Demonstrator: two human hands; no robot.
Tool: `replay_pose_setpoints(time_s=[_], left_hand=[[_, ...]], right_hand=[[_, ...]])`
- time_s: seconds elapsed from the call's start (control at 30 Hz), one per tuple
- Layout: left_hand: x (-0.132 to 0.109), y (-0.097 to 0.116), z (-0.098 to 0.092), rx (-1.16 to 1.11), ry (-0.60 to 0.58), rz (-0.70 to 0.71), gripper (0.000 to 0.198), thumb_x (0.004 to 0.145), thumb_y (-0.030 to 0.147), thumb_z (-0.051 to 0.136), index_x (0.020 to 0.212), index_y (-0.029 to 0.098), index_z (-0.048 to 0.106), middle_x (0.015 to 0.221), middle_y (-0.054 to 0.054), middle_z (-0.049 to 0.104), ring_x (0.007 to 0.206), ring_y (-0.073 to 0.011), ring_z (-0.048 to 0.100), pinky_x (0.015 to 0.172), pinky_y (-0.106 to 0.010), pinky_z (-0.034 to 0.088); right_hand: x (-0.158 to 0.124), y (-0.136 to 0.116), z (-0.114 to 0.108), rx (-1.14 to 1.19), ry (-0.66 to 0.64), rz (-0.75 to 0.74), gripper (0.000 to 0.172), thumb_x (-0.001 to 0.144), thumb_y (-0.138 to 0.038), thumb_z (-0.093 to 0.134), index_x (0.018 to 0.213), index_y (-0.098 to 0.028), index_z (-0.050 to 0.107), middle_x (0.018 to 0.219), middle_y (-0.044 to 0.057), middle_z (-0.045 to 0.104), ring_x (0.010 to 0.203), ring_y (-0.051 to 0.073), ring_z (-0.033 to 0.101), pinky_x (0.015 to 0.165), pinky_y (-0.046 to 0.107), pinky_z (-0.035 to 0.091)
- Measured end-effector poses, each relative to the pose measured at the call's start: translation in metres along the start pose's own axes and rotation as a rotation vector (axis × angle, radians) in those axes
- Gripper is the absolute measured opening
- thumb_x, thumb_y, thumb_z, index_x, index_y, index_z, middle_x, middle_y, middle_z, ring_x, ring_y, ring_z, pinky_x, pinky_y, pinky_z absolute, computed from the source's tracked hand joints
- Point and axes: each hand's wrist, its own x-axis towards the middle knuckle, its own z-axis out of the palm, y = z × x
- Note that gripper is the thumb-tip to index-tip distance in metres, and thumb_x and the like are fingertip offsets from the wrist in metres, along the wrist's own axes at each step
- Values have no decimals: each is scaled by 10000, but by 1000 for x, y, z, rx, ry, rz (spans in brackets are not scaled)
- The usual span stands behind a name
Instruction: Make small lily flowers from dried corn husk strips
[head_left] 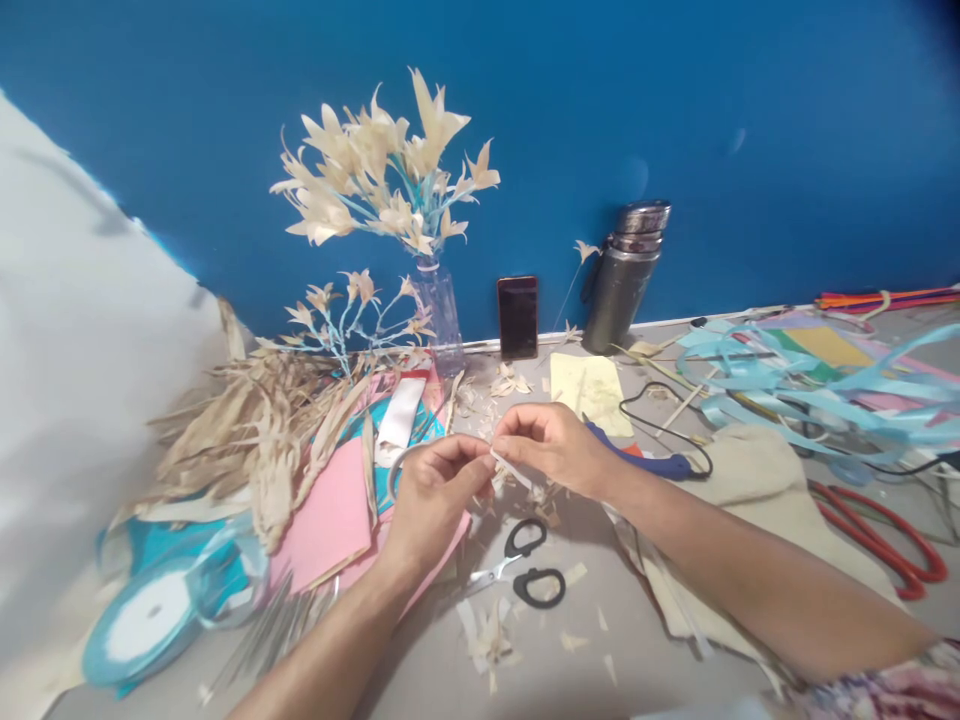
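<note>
Whitish material, cut as a narrow strip (514, 470), is pinched at its upper end between the thumb and forefinger of the left hand (446, 490), whose tips are pressed together. The thumb and fingertips of the right hand (546, 442) are also bunched together, just beside the left fingertips; whether the strip is gripped by them too cannot be told. From this meeting point the strip is slanted downward to the right, above black-handled scissors (519, 580) laid on the table (420, 680).
</note>
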Motion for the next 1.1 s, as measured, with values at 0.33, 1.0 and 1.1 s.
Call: replay_pose_setpoints(time_s=[0.33, 1.0, 1.1], left_hand=[[3, -1, -1, 23, 1, 9, 106, 723, 256, 715, 690, 155, 702, 538, 8, 614, 532, -120, 531, 553, -232, 419], [3, -2, -2, 8, 1, -8, 105, 717, 259, 715, 695, 157, 709, 530, 9, 620, 528, -117, 537, 559, -224, 429], [3, -2, -3, 1, -9, -5, 101, 721, 256, 717, 694, 159, 708, 533, 15, 622, 525, -112, 537, 562, -220, 430]], right_hand=[[1, 2, -1, 28, 5, 10, 241, 793, -384, 713, 783, -152, 648, 654, -15, 592, 559, 93, 489, 509, 213, 365], [0, 3, 0, 19, -20, 0, 239, 820, -392, 697, 790, -162, 640, 608, -28, 571, 529, 92, 482, 489, 214, 351], [0, 2, 0, 23, -26, 3, 223, 825, -375, 688, 786, -162, 640, 610, -29, 570, 531, 91, 481, 494, 215, 351]])
